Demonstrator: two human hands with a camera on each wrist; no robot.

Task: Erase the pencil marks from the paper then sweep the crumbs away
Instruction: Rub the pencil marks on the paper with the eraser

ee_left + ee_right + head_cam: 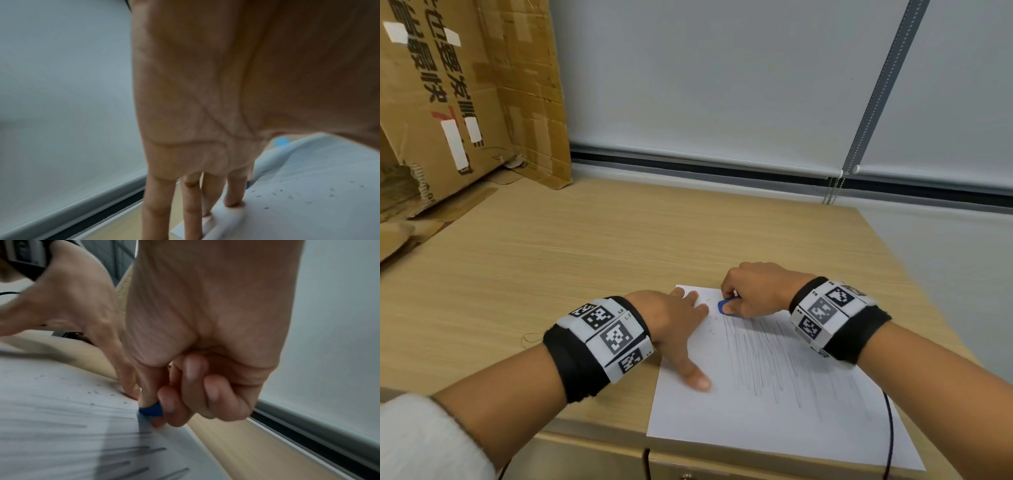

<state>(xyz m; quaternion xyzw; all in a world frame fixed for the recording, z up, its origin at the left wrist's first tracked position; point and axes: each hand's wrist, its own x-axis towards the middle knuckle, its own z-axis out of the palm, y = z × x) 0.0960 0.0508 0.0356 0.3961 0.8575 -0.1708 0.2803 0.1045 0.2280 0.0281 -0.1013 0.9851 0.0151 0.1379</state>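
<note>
A white sheet of paper [774, 411] lies on the wooden desk [551, 274], covered with long grey pencil strokes [767, 359]. My right hand [753, 291] pinches a blue eraser [726, 305] and presses it on the paper near the sheet's far edge; the right wrist view shows the eraser [151, 409] between thumb and fingers. My left hand [674, 318] lies flat with straight fingers on the paper's far left corner, holding it down; its fingers [191, 203] reach over the corner. Small dark crumbs [710, 327] lie scattered between the hands, and these crumbs [298, 194] show in the left wrist view.
A large cardboard box [465, 96] stands at the desk's back left. A pulled-down blind [722, 85] with a bead chain [832, 192] fills the wall behind. A black cable [890, 438] runs over the paper's near right part. The desk ends just right of the paper.
</note>
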